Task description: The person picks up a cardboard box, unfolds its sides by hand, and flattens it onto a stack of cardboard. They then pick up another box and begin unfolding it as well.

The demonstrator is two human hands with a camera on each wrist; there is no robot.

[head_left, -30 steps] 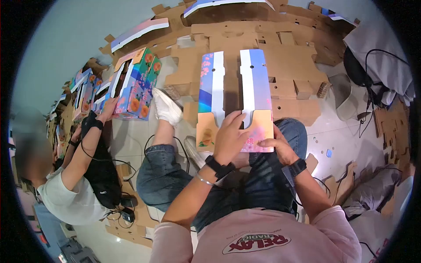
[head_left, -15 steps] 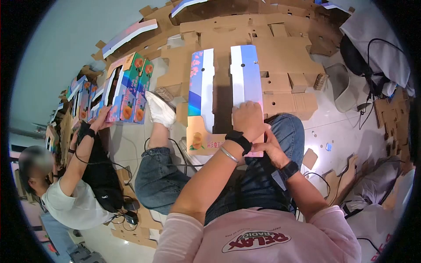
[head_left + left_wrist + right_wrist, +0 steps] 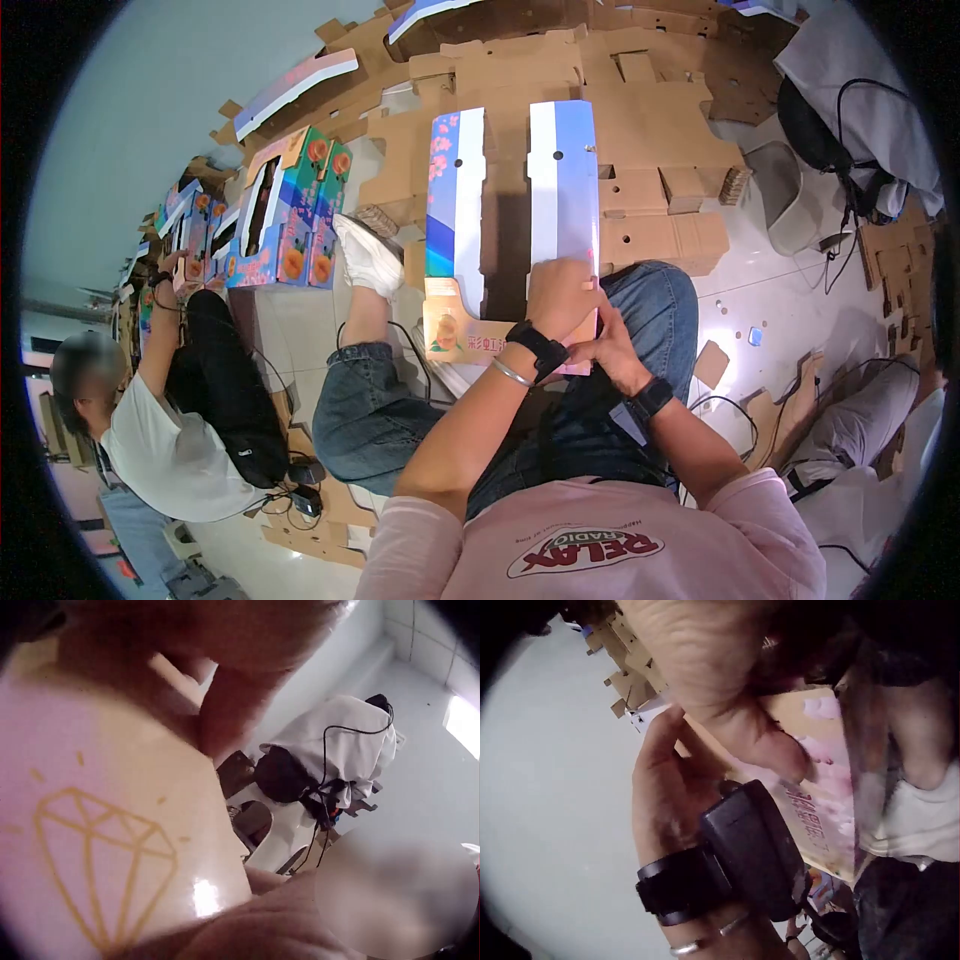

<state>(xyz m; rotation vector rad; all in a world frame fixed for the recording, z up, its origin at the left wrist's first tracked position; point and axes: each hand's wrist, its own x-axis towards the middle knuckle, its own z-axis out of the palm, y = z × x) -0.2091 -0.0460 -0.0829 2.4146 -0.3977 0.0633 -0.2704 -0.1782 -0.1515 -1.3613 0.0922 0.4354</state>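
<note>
A printed cardboard fruit box [image 3: 562, 200], blue and orange with blossoms, stands in front of me, its two white-edged top flaps parted by a long gap. My left hand [image 3: 565, 295], wearing a black strap and a bracelet, reaches across and grips the near right corner with curled fingers. Just below it, my right hand [image 3: 610, 348] holds the same corner, its thumb [image 3: 780, 754] against the front panel. In the left wrist view, a yellow diamond drawing [image 3: 105, 847] shows on the box's side, with left fingers [image 3: 236, 705] at the panel edge.
Flat brown cardboard sheets [image 3: 640, 110] lie beyond the box. At left, a seated person [image 3: 170, 440] is beside more printed boxes [image 3: 275, 235]. A grey stool [image 3: 780, 195] and a draped grey cloth [image 3: 860, 70] with cables are on the right.
My left hand moved from the middle of the near panel to the right corner beside my right hand. The neighbouring person's arm has drawn back from the nearest printed box.
</note>
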